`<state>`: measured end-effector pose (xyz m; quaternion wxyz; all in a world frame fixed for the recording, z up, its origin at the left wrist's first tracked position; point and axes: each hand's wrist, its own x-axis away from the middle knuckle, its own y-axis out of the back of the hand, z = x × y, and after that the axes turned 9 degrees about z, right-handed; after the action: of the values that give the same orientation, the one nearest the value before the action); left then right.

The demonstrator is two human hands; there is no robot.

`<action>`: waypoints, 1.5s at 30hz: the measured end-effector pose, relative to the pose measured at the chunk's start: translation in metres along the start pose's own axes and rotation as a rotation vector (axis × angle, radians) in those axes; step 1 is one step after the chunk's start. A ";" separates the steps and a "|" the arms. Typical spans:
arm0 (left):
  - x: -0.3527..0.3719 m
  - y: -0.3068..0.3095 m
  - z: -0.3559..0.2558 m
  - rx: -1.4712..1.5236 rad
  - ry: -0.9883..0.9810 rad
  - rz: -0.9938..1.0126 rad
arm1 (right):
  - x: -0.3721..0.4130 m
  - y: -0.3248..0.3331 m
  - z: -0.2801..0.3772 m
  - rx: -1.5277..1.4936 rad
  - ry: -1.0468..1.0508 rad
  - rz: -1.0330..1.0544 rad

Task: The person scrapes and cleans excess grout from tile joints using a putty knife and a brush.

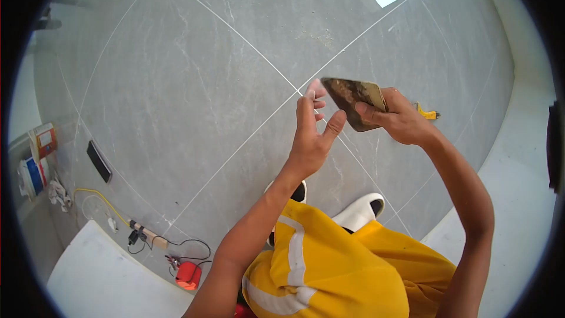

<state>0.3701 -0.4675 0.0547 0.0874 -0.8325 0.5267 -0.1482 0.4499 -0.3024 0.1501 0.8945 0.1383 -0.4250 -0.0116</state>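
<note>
My right hand (403, 116) is closed around one end of a flat scraper blade (353, 99), thumb on its face. The blade is stained dark brown, with a pale edge at the gripped end. It is held tilted above the floor, its free corner pointing left toward my other hand. My left hand (312, 135) is raised just left of the blade, apart from it. Its thumb and fingers are spread and hold nothing. Whitish dust shows on its fingertips.
Grey floor tiles (194, 76) with white joints lie below. Beyond my right hand is a yellow-handled tool (428, 112). At left are a phone (99, 161), a power strip (147, 234) with cables, a red device (188, 275) and a white panel (112, 277). My white shoes (360, 212) stand below.
</note>
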 end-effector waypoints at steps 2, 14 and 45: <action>-0.001 0.015 -0.010 -0.143 -0.092 0.023 | 0.011 0.007 0.027 0.125 0.030 0.061; 0.051 0.182 -0.127 -1.021 0.387 -0.035 | -0.164 0.064 0.008 0.980 0.446 0.064; 0.294 0.150 -0.180 -0.920 1.025 -0.492 | -0.162 0.021 -0.029 1.126 0.811 0.128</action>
<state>0.2992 -0.7958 0.2239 -0.5645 -0.7053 0.3081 -0.2980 0.3666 -0.2523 0.0150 0.7738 0.5491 -0.0060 0.3157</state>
